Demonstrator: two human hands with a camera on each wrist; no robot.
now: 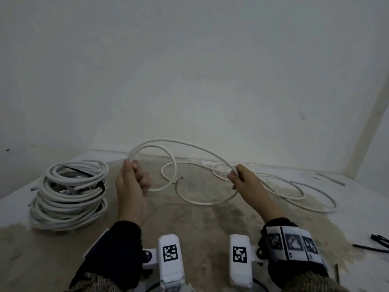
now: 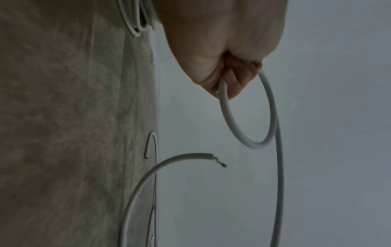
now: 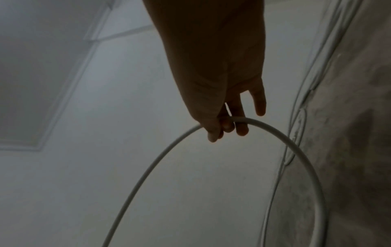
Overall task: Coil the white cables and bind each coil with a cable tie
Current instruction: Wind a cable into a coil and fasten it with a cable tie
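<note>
A stack of finished coils (image 1: 69, 194), crossed by dark cable ties, is lying at 9 o'clock on the floor (image 1: 200, 218); spare ties (image 1: 376, 243) are waiting at 3 o'clock. One white cable (image 1: 189, 147) is being coiled: its first loop is being held in the closed grip of the left hand (image 1: 131, 186), while the right hand (image 1: 245, 182) is pinching the span. This span is being stretched from 9 to 3 o'clock, the remainder trailing loose towards 2 o'clock. Most coiling and the tying are judged outstanding.

Right hand (image 3: 220, 93) pinches white cable (image 3: 281, 135) (arched) — aloft.
</note>
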